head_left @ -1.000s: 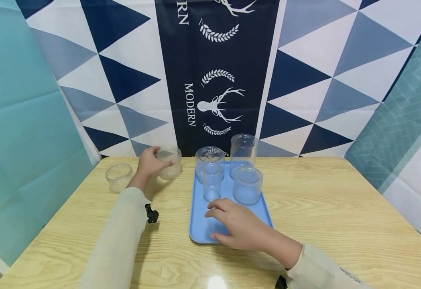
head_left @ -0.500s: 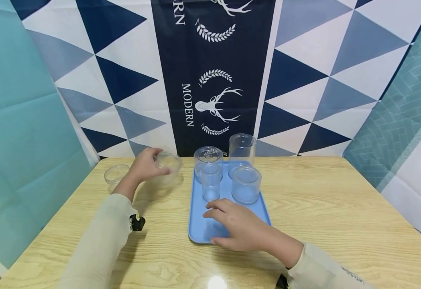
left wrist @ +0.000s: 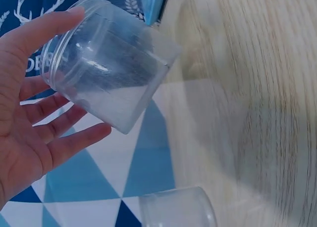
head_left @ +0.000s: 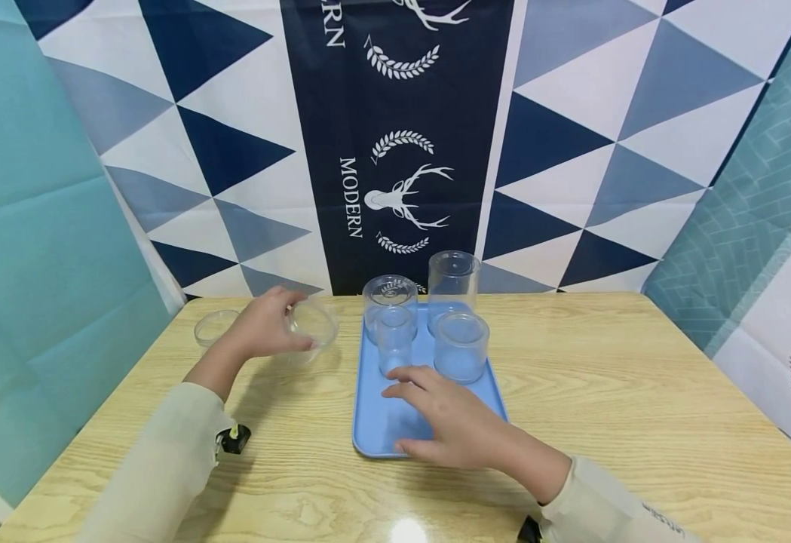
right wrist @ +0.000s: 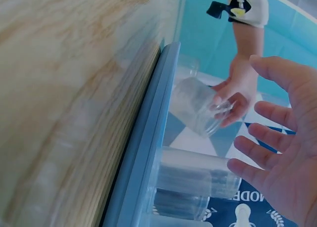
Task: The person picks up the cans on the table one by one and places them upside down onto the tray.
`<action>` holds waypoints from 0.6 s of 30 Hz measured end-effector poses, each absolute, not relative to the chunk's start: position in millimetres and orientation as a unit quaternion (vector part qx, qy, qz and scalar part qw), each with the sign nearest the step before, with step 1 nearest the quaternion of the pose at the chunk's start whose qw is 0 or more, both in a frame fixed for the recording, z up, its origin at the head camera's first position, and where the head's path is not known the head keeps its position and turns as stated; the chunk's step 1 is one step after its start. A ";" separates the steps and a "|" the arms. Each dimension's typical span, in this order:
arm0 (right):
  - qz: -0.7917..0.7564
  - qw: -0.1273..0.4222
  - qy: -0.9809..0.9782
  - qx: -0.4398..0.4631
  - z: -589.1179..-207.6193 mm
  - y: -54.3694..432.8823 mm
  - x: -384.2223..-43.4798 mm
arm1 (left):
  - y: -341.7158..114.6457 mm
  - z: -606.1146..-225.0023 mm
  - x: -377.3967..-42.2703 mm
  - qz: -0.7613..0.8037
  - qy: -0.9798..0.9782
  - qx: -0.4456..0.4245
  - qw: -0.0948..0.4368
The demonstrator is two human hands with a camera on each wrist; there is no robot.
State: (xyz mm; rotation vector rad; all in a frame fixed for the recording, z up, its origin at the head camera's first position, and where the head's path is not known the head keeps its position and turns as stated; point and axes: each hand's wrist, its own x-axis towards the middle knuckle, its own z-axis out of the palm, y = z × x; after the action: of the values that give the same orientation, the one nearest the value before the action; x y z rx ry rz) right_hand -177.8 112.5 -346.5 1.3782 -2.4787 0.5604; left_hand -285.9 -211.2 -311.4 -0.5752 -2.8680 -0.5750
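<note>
My left hand (head_left: pixel 268 326) grips a clear plastic jar (head_left: pixel 317 323) near its rim, thumb on one side and fingers on the other. Tilted and raised off the table, the jar (left wrist: pixel 119 64) hangs left of the blue tray (head_left: pixel 383 426). Over the tray's near part hovers my right hand (head_left: pixel 455 424), fingers spread and relaxed, holding nothing. Nearest its fingertips is a narrow clear jar (head_left: pixel 395 343) standing on the tray. A short wide jar (head_left: pixel 463 351), a tall jar (head_left: pixel 454 279) and another wide jar (head_left: pixel 390 296) share the tray.
Another clear jar (head_left: pixel 213 326) stands at the table's back left, partly behind my left arm. The wooden table (head_left: pixel 592 392) meets a patterned cloth (head_left: pixel 402 113) along its back edge. Teal cloth (head_left: pixel 49 249) hangs on the left side.
My left hand has lifted the jar from the table, tilted it and drawn it slightly nearer to me. My right hand has stayed almost still over the tray.
</note>
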 end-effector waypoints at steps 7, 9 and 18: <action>0.209 0.139 -0.846 0.470 -346.6 113.5 -178.1 | -206.6 -304.5 -266.9 -0.164 -0.958 -0.220 0.087; 0.214 0.140 -0.846 0.467 -346.7 113.8 -178.0 | -204.6 -302.7 -261.4 -0.157 -0.956 -0.233 0.090; 0.238 0.172 -0.836 0.464 -348.2 114.0 -178.3 | -196.1 -298.7 -241.0 -0.171 -0.942 -0.274 0.095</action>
State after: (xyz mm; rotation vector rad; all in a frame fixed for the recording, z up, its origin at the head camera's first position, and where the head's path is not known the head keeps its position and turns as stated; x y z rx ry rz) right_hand -178.3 114.0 -348.2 1.3163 -2.3730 0.6752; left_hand -241.0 -196.1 -298.7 -0.8118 -2.7910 -0.5071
